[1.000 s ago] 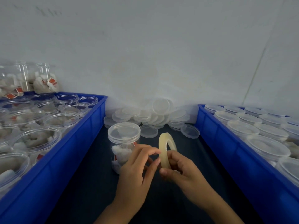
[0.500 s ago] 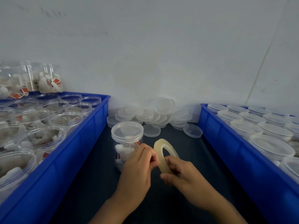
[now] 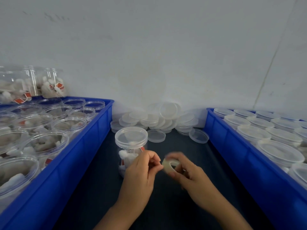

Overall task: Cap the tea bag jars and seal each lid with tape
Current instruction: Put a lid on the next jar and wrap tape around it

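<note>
Fingers of both hands pinch tilted tape roll (image 3: 168,165) beside upright capped jar (image 3: 131,147).

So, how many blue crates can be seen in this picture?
2. One blue crate stands at the left and holds jars without lids. The other blue crate stands at the right and holds capped jars. Both run past the picture's edges, so more may be hidden.

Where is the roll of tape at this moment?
In the head view, the roll of tape is held in the right hand, low at centre, just right of the capped jar and left hand.
</note>
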The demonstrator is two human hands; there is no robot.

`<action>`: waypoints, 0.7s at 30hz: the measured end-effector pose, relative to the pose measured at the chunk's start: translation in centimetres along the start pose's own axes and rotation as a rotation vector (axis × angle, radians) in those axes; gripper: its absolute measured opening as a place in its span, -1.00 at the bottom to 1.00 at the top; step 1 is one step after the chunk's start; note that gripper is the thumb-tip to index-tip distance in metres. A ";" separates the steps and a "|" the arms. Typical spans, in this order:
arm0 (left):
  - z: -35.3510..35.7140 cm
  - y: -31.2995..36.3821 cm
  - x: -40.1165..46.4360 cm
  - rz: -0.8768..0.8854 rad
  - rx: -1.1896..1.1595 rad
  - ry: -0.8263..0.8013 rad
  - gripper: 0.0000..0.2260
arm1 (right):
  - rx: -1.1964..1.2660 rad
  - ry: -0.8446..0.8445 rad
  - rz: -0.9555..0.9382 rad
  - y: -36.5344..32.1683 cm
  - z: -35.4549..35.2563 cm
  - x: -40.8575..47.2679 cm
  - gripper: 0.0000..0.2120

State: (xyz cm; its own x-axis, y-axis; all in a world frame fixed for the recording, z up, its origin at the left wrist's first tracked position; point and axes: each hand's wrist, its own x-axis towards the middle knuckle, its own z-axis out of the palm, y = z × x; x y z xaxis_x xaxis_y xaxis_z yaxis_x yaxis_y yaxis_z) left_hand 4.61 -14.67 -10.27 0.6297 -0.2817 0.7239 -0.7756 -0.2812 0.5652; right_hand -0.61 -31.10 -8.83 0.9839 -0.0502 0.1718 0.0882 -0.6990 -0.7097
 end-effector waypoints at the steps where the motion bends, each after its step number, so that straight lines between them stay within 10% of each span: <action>1: -0.1 -0.1 -0.1 0.004 0.015 0.004 -0.70 | 0.010 -0.007 0.004 -0.2 0.1 0.0 -0.73; 15: -0.4 -1.1 0.3 0.125 0.135 0.176 -0.79 | -0.333 0.062 0.157 -1.3 0.7 0.1 -0.77; 21: -0.4 -1.4 0.1 0.182 0.273 0.152 -0.83 | 0.136 0.077 0.132 -1.4 1.4 0.1 -0.86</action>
State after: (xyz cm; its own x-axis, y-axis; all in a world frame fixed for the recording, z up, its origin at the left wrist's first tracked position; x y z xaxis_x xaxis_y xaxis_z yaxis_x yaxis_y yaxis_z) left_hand 5.79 -13.91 -10.80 0.4525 -0.2161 0.8652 -0.8213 -0.4789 0.3099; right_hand -0.42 -29.11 -8.72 0.9738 -0.1936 0.1192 -0.0155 -0.5799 -0.8146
